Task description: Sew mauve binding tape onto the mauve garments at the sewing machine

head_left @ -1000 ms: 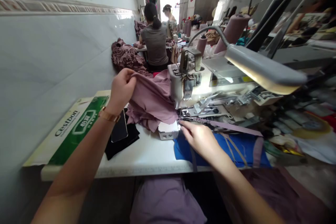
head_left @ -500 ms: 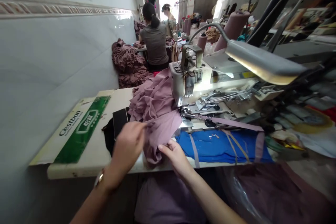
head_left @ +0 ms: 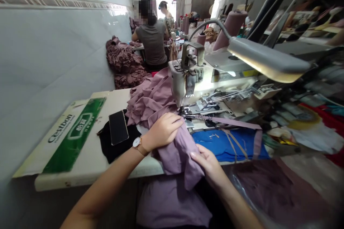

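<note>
A mauve fabric piece (head_left: 181, 150) runs from under the needle area of the sewing machine (head_left: 192, 78) toward my lap. Close to the presser foot, my left hand (head_left: 167, 128) has its fingers closed on the cloth; a watch (head_left: 137, 142) is on that wrist. Lower and to the right, my right hand (head_left: 208, 159) pinches the fabric's edge between thumb and fingers. A narrow mauve strip (head_left: 233, 121) leads into the machine from the right. More of the mauve cloth is bunched behind my left hand.
A phone (head_left: 118, 127) rests on black cloth at the left, beside a green-and-white Cestbon sheet (head_left: 77, 128). Blue cloth (head_left: 223, 145) covers the table's front right. A lamp (head_left: 268, 59) overhangs the machine. Another person (head_left: 153, 41) sits beyond, near piled brown fabric (head_left: 125, 61).
My left hand has moved right and forward from near the phone onto the cloth by the presser foot. My right hand has drawn the fabric edge right, over the blue cloth's left end.
</note>
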Available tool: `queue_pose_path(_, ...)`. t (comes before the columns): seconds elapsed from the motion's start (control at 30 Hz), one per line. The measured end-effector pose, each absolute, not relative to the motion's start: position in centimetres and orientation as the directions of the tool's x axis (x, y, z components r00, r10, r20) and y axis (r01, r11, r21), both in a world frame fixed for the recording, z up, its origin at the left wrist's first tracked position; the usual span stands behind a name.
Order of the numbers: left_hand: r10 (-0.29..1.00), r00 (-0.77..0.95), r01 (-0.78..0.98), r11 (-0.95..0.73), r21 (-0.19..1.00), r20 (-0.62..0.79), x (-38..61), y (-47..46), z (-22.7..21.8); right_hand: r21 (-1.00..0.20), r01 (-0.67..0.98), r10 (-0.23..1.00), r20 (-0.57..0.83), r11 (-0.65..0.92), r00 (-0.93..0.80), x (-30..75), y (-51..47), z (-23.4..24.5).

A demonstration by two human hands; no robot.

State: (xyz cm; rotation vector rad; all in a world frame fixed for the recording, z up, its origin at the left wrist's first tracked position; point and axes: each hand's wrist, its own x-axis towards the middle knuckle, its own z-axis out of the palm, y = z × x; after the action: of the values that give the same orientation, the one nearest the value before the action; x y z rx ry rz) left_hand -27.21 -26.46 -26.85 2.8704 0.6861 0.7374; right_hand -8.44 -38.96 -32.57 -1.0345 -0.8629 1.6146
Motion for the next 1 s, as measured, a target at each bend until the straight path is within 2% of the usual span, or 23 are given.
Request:
queue_pose_path(0.2, 0.502, 0.776, 0.439, -0.865, 0.245, 0.382, -27.2, -25.7, -26.2, -0.951, -0.248, 0.981, -0.168, -0.188, -0.098, -9.0, -38.2, -33.3)
queue_pose_path(0.37, 0.538, 0.732, 0.433, -0.841, 0.324, 0.417, -28.5, -25.8, -26.0, -0.965, -0.215, 0.988, -0.132, -0.147, -0.086, -9.0, -37.2, -33.1)
queue_pose_path(0.43, 0.624, 0.621, 0.507, -0.782, 0.363, 0.475, -29.1, -27.3, -26.4, -0.961, -0.223, 0.984, -0.143, -0.163, -0.104, -9.0, -36.7, -32.8)
queue_pose_path(0.53, 0.82, 0.289, 0.678, -0.54, 0.499, 0.494, -29.9, -31.0, -28.0, -0.955, -0.241, 0.98, -0.146, -0.176, -0.139, -8.9, -36.4, -32.3)
queue_pose_path(0.57, 0.886, 0.186, 0.702, -0.422, 0.573, 0.425, -30.1, -32.3, -28.6, -0.953, -0.25, 0.977, -0.135, -0.173, -0.163, -8.8, -36.5, -32.1)
queue_pose_path(0.6, 0.945, 0.137, 0.69, -0.306, 0.656, 0.296, -30.5, -33.6, -29.1, -0.951, -0.259, 0.972, -0.121, -0.172, -0.202, -8.6, -36.7, -31.8)
queue_pose_path(0.63, 0.981, 0.157, 0.64, -0.188, 0.745, 0.113, -30.9, -34.6, -29.4, -0.949, -0.266, 0.963, -0.101, -0.169, -0.252, -8.4, -36.9, -31.5)
queue_pose_path(0.7, 0.916, 0.31, 0.458, 0.091, 0.884, -0.255, -32.4, -36.1, -29.3, -0.956, -0.252, 0.928, -0.05, -0.152, -0.37, -8.0, -37.7, -30.5)
queue_pose_path(0.73, 0.869, 0.347, 0.357, 0.225, 0.907, -0.352, -33.3, -36.6, -29.0, -0.965, -0.223, 0.906, -0.03, -0.136, -0.423, -7.9, -38.2, -29.9)
queue_pose_path(0.77, 0.874, 0.297, 0.262, 0.312, 0.913, -0.384, -34.4, -37.0, -28.6, -0.975, -0.188, 0.889, -0.017, -0.115, -0.457, -7.8, -38.6, -29.2)
queue_pose_path(0.8, 0.924, 0.13, 0.187, 0.334, 0.924, -0.36, -35.4, -37.3, -28.1, -0.984, -0.148, 0.882, -0.016, -0.097, -0.472, -7.8, -39.0, -28.5)
queue_pose_path(0.83, 0.951, -0.12, 0.149, 0.3, 0.942, -0.284, -36.3, -37.7, -27.7, -0.991, -0.109, 0.879, -0.016, -0.077, -0.477, -7.9, -39.4, -27.9)
queue_pose_path(0.87, 0.921, -0.343, 0.149, 0.246, 0.958, -0.184, -36.9, -38.2, -27.4, -0.996, -0.079, 0.876, -0.003, -0.047, -0.483, -8.2, -39.7, -27.2)
queue_pose_path(0.9, 0.88, -0.459, 0.147, 0.213, 0.966, -0.125, -37.1, -38.8, -27.3, -0.998, -0.061, 0.869, 0.036, 0.007, -0.494, -8.5, -40.0, -26.5)
queue_pose_path(0.93, 0.874, -0.46, 0.101, 0.225, 0.969, -0.155, -37.0, -39.6, -27.3, -0.995, -0.048, 0.85, 0.099, 0.086, -0.517, -8.9, -40.2, -25.8)
queue_pose_path(0.97, 0.898, -0.35, -0.002, 0.285, 0.959, -0.268, -36.4, -40.4, -27.6, -0.983, -0.036, 0.817, 0.17, 0.18, -0.551, -9.3, -40.4, -25.1)
queue_pose_path(1.0, 0.901, -0.123, -0.141, 0.398, 0.906, -0.415, -35.3, -41.2, -28.0, -0.962, -0.021, 0.773, 0.233, 0.273, -0.59, -9.6, -40.7, -24.4)
